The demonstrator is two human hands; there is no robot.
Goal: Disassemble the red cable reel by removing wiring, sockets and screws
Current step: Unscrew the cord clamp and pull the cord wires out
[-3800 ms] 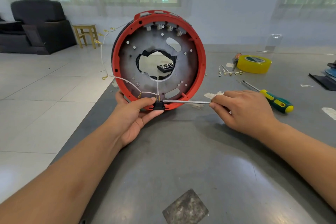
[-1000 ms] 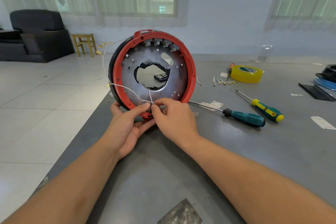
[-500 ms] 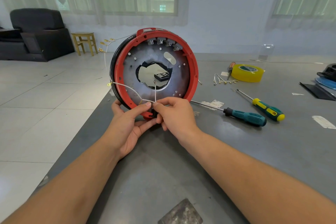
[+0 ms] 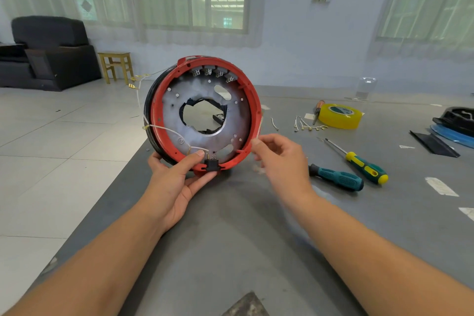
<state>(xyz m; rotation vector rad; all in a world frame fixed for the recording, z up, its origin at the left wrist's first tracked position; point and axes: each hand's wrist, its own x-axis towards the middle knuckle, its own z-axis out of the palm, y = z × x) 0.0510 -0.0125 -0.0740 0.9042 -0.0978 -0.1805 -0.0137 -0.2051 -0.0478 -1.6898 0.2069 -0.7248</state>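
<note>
The red cable reel (image 4: 156, 120) stands on edge on the grey table (image 4: 230, 244), its open grey inner plate facing me. My left hand (image 4: 174, 187) grips the bottom rim, thumb inside beside a small black socket part (image 4: 211, 163) with bare pins. One white wire (image 4: 169, 131) runs from the left rim down to my thumb. My right hand (image 4: 279, 159) is off the reel's lower right rim, blurred, thumb pinched against forefinger on what looks like a thin white wire.
A teal-handled screwdriver (image 4: 338, 179) and a green-and-yellow one (image 4: 365, 163) lie right of my right hand. Further back are loose white wires (image 4: 307, 126), a yellow tape roll (image 4: 339, 115) and black and blue parts (image 4: 454, 123). The table's left edge runs beside the reel.
My right hand left the black part and moved right. The upright white wire that rose from that part is gone. The screwdriver held earlier lies on the table.
</note>
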